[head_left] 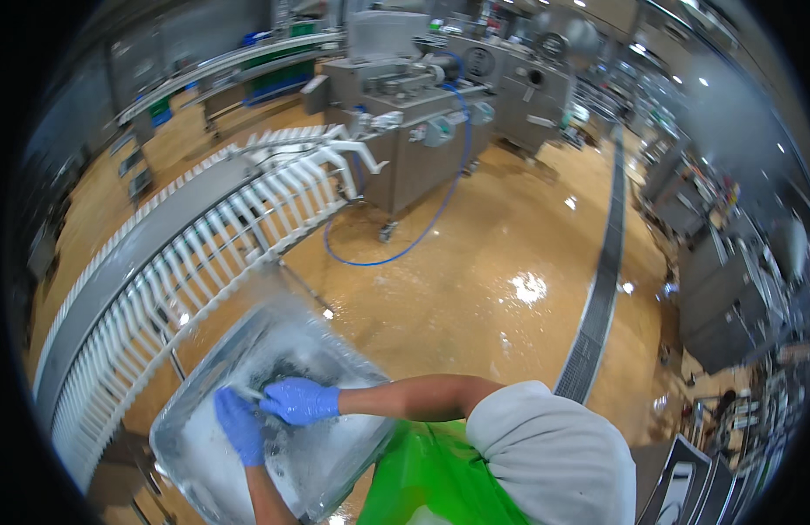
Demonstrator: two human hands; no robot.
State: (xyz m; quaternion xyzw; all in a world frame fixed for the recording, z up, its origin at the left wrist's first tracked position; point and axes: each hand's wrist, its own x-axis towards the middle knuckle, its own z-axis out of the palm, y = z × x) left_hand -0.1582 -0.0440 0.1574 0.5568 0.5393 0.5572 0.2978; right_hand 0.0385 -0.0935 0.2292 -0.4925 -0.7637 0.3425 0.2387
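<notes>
Both my hands wear blue gloves and meet over a grey tub that holds foamy, soapy water. My left hand has its fingers closed near the tub's middle. Just right of it, my right hand is curled, its fingertips turned toward the left hand. A thin, pale piece shows between the two hands, blurred and mostly covered by the gloves, so its kind cannot be made out. Beneath the hands, a darker patch shows through the foam.
A curved conveyor frame with white bars runs along the left, close to the tub. Ahead stands a stainless-steel machine on casters, with a blue hose looping over the wet floor. A grated drain crosses the right side. A green apron covers my front.
</notes>
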